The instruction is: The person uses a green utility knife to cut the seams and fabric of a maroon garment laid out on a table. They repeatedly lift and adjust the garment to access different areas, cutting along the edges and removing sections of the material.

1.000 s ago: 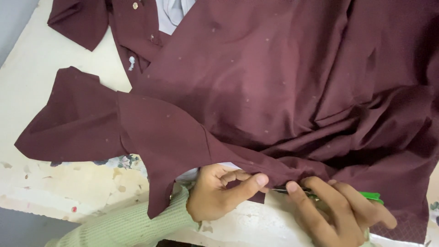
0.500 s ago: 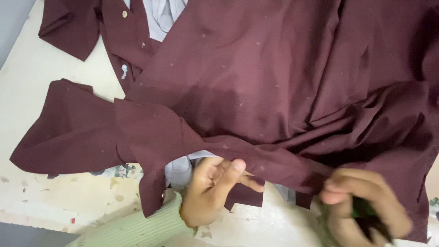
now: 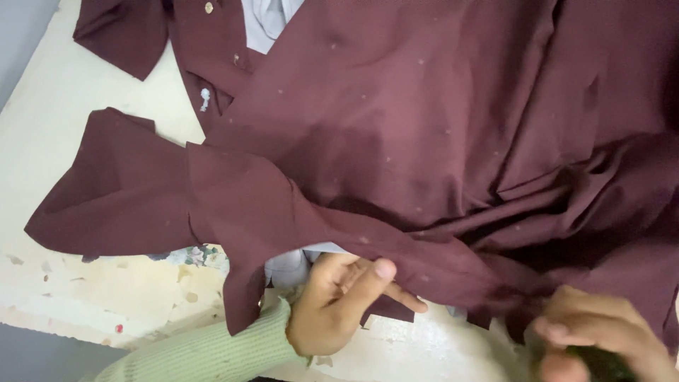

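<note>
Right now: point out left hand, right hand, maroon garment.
left hand [image 3: 339, 301], head view, on the palm.
right hand [image 3: 601, 332], head view, on the knuckles.
maroon garment [image 3: 424, 127], head view, on the flat middle.

Soft, even light; faint shadows sit in cloth folds above the fingers; the right hand is motion-blurred.
</note>
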